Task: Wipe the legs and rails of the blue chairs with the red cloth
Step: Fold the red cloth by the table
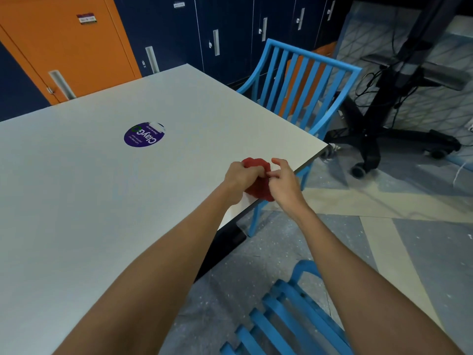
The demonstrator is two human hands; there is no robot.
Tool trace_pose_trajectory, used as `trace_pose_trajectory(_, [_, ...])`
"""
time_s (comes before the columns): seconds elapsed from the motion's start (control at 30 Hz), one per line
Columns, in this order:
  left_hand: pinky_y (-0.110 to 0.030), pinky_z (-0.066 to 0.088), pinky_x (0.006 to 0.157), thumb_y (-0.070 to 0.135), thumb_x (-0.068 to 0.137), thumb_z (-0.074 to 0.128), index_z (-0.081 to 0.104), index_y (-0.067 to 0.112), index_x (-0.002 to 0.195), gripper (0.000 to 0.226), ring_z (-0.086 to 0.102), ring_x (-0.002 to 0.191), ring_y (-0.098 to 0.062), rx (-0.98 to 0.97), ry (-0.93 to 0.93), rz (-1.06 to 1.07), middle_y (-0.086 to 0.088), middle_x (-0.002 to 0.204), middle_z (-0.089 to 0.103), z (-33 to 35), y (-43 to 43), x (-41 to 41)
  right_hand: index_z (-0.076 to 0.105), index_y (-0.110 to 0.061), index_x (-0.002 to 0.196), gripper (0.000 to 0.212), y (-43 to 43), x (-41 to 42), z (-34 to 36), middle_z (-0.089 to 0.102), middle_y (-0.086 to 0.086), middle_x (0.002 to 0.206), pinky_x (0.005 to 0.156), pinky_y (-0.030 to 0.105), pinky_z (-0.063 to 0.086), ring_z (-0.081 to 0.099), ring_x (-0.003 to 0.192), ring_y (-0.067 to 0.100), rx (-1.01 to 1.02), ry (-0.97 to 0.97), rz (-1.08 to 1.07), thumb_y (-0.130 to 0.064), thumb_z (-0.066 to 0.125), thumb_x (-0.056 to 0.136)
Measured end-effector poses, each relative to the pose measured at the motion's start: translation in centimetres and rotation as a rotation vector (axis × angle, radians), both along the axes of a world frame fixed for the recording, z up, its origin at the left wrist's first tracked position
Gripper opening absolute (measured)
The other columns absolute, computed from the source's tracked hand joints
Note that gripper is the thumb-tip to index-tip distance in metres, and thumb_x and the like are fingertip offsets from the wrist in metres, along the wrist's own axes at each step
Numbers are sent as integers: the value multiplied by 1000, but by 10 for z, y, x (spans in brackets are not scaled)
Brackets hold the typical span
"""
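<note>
Left hand (240,175) grips the bunched red cloth (259,187) with curled fingers. The right hand (284,181) pinches the same cloth from the other side, so the cloth sits clamped between the two hands. It is at the right edge of the white table (102,201), near the far right corner. Much of the cloth is hidden behind knuckles and fingers; only a crumpled middle part shows, and whether it touches the tabletop cannot be told. One blue chair (302,80) stands pushed in at that same right edge. The tabletop hides its seat, and one leg shows just below the hands. A second blue chair (279,326) is cut off by the bottom of the view, with only slats showing. A purple sticker (144,134) lies mid-table, its small print unreadable.
</note>
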State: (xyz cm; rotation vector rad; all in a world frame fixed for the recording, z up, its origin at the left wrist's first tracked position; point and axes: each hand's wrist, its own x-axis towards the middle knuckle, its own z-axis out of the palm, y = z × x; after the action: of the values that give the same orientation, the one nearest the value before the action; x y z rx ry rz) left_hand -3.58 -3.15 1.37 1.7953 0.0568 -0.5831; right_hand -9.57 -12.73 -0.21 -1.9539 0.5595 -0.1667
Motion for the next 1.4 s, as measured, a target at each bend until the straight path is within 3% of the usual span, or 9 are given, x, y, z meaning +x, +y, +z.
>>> trace_pose_trajectory(0.1, [-34, 56, 71, 2, 77, 60, 56, -4, 114, 38, 63, 89, -29, -157, 89, 7, -17, 101, 63, 9, 20, -15, 44, -20, 131, 40, 10, -9, 8, 61, 6, 118, 65, 19, 47, 58, 102, 18, 236, -38, -168, -7, 41, 94])
trace_pose_trajectory(0.37, [-30, 57, 66, -1, 77, 57, 61, -1, 110, 33, 64, 81, -23, -243, 24, -113, -14, 93, 65, 38, 84, -77, 60, -6, 113, 35, 56, -60, 40, 66, 17, 112, 68, 41, 61, 67, 101, 32, 928, 64, -160, -35, 55, 95])
trace_pose_trajectory(0.6, [-33, 55, 65, 7, 78, 62, 65, 9, 106, 28, 66, 85, -23, -297, -73, -102, -9, 95, 69, 56, 174, -148, 63, 0, 107, 23, 131, -133, 77, 67, 17, 105, 68, 33, 57, 65, 77, 21, 874, -14, -208, -3, 66, 85])
trace_pose_trajectory(0.83, [-31, 49, 75, 32, 90, 56, 67, 21, 86, 16, 60, 82, -14, -474, 40, 8, 3, 82, 68, 75, 275, -222, 62, -9, 93, 9, 226, -218, 116, 64, 4, 84, 70, 31, 51, 59, 78, 16, 852, -115, -67, -5, 61, 86])
trace_pose_trajectory(1.0, [-38, 51, 86, 17, 84, 65, 73, 14, 81, 9, 65, 85, -21, -485, 11, -56, -8, 86, 72, 95, 326, -277, 63, -11, 117, 46, 278, -274, 107, 60, 9, 93, 64, 30, 46, 55, 74, 17, 769, -158, -94, 9, 46, 79])
trace_pose_trajectory(1.17, [-28, 54, 69, 13, 86, 62, 72, 16, 76, 14, 64, 73, -16, -492, -38, -180, -3, 75, 70, 98, 357, -323, 47, -29, 126, 69, 304, -320, 70, 57, -8, 101, 68, 19, 51, 57, 79, -2, 242, -199, 20, 22, 43, 79])
trace_pose_trajectory(1.23, [-24, 54, 65, 12, 88, 60, 71, 14, 83, 12, 65, 71, -11, -509, -20, -209, -1, 75, 71, 95, 363, -338, 55, -20, 113, 46, 318, -332, 56, 62, -7, 100, 82, 23, 54, 58, 80, -4, 277, -231, -19, 17, 46, 87])
trace_pose_trajectory(1.3, [-24, 54, 68, 13, 88, 60, 71, 14, 88, 11, 66, 75, -11, -510, -3, -216, -1, 80, 72, 84, 367, -349, 61, -13, 93, 31, 327, -346, 44, 70, -3, 80, 64, 22, 55, 63, 64, 2, 479, -192, -98, 11, 42, 91])
trace_pose_trajectory(1.4, [-24, 52, 72, 16, 88, 63, 71, 19, 87, 9, 66, 77, -9, -431, -38, -216, 2, 81, 72, 61, 369, -367, 64, -3, 101, 24, 335, -371, 28, 71, 10, 83, 70, 32, 57, 67, 75, 16, 834, -149, -145, -7, 42, 93])
